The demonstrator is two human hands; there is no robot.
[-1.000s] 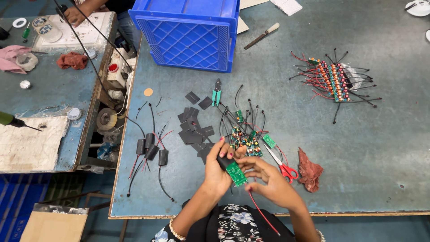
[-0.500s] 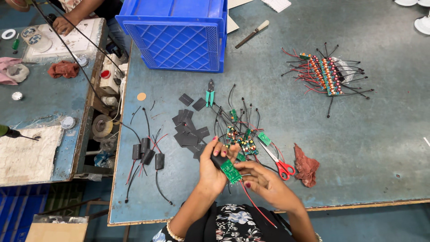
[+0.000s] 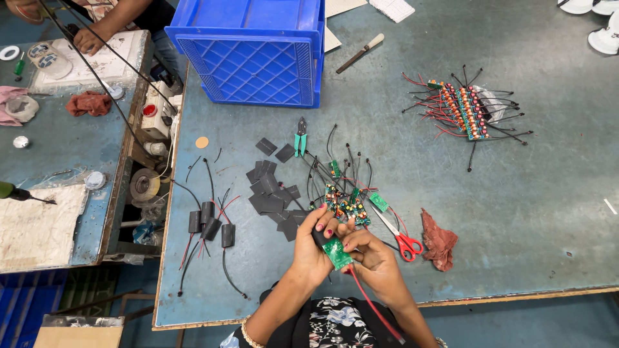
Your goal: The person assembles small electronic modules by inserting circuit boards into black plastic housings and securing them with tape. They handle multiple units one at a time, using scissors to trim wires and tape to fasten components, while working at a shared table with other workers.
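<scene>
Both hands meet over the near edge of the blue-grey table (image 3: pixel 516 212). My left hand (image 3: pixel 314 248) grips a small green circuit board (image 3: pixel 337 252) with a black sleeve at its upper end. My right hand (image 3: pixel 374 258) pinches the board's lower end, where a red wire (image 3: pixel 371 304) trails down toward my body. Just beyond my fingers lies a loose heap of small green boards with black and red leads (image 3: pixel 345 206). Flat black sleeve pieces (image 3: pixel 274 193) lie to its left.
Red-handled scissors (image 3: pixel 401 240) and a reddish rag (image 3: pixel 440 240) lie to the right. Sleeved units (image 3: pixel 209 225) rest at left, green-handled cutters (image 3: pixel 301 136) farther back. A blue crate (image 3: pixel 255 48) stands at the back, a row of wired boards (image 3: pixel 464 109) far right. Another person's hand (image 3: pixel 87 38) works on the left bench.
The view has shifted slightly. My hands keep the board in the same spot, my fingers working along it.
</scene>
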